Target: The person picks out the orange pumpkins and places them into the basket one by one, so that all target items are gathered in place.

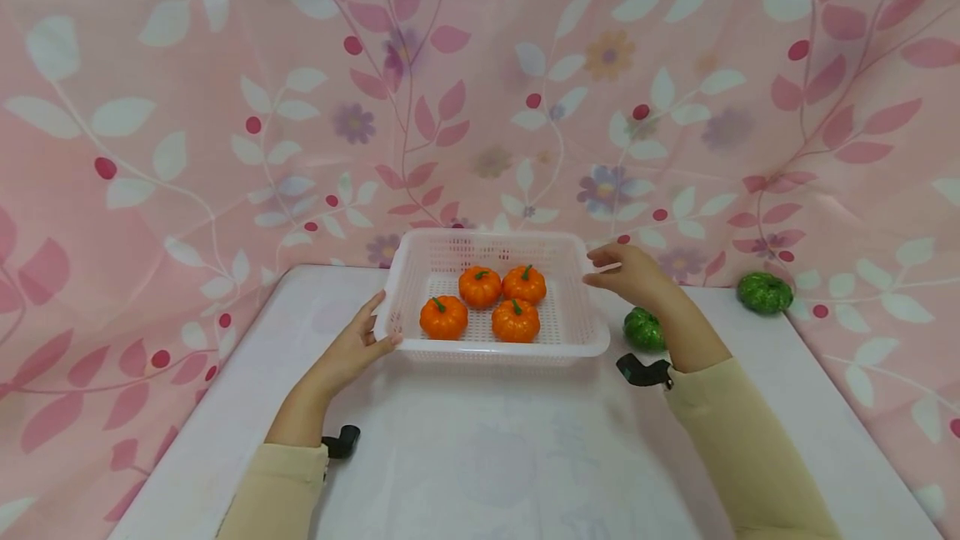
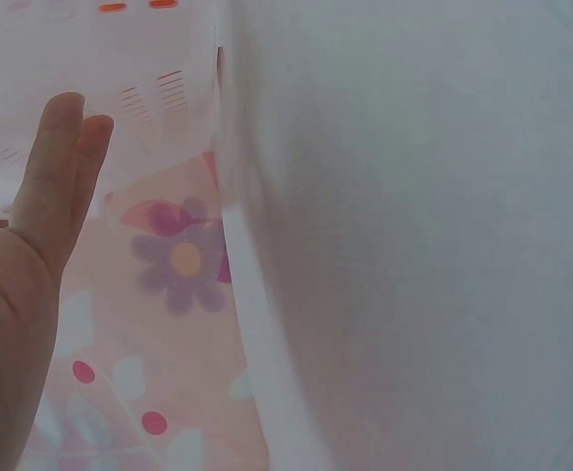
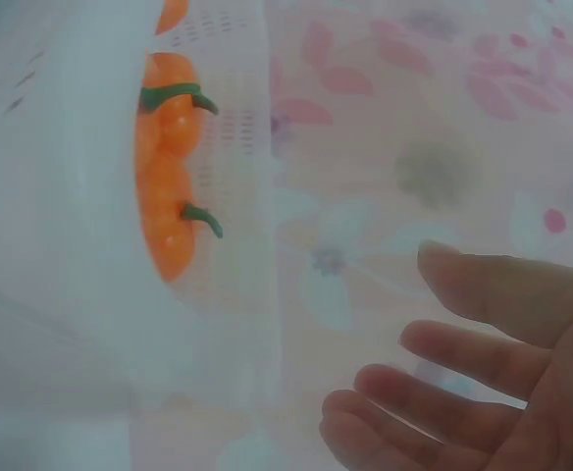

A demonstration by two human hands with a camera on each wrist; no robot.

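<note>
A white plastic basket (image 1: 487, 349) with slotted walls holds several orange toy pumpkins with green stems, among them a front-left pumpkin (image 1: 443, 319) and a front-right pumpkin (image 1: 516, 322). My left hand (image 1: 347, 357) is at the basket's left end, its thumb at the front corner of the rim. In the left wrist view, straight fingers (image 2: 56, 167) lie along the outside of the basket wall. My right hand (image 1: 636, 280) is beside the right end, fingers spread and slightly bent. The right wrist view shows this hand holding nothing, with a gap between it and the basket.
A glittery green pumpkin (image 1: 644, 329) sits just right of the basket, partly behind my right wrist. Another green pumpkin (image 1: 765, 293) lies at the table's back right corner. The white-covered table (image 1: 480, 448) backs onto a pink floral curtain (image 1: 480, 107).
</note>
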